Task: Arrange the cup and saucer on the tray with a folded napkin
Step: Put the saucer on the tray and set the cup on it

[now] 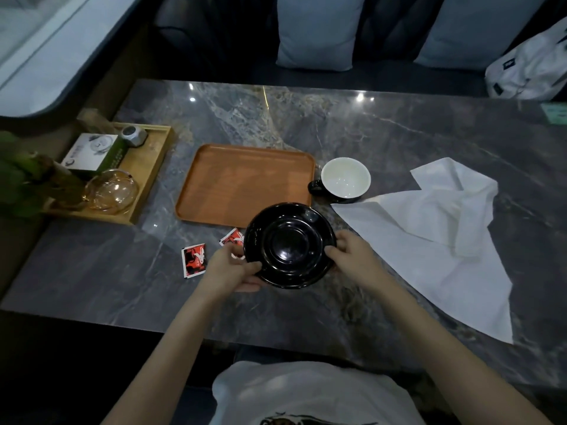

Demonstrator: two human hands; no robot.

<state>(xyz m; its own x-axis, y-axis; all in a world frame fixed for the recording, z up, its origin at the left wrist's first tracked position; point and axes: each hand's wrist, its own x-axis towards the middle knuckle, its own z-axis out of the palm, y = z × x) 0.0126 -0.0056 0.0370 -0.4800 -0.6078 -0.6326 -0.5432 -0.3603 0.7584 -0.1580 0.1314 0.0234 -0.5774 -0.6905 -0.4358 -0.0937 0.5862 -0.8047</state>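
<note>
The black saucer (290, 245) is held over the near middle of the marble table (399, 130), just near of the orange tray (245, 184), whose near right corner its far rim overlaps in the view. It is gripped at opposite edges: the left hand (231, 268) is closed on the left rim, thumb on top and fingers curled beneath, and the right hand (352, 251) is pinched on the right rim in the same way. Whether the saucer is lifted clear of the table or only tilted on it cannot be told from this dim view.

The saucer appears to be glazed ceramic, so it is judged stiff, moderately heavy, slick and breakable; a two-sided rim grip suits it, and it should be set down flat rather than dropped on the tray.

The cup (345, 178), white inside and dark outside, stands upright just right of the tray, its handle turned toward the tray. It is likely best taken by that handle or around the body.

The white napkin (429, 240) lies unfolded and rumpled at the right, well apart from the tray. It is soft and light, and would be folded by its corners.

Two red packets (194, 259) lie near the left hand. The tray is bare.
</note>
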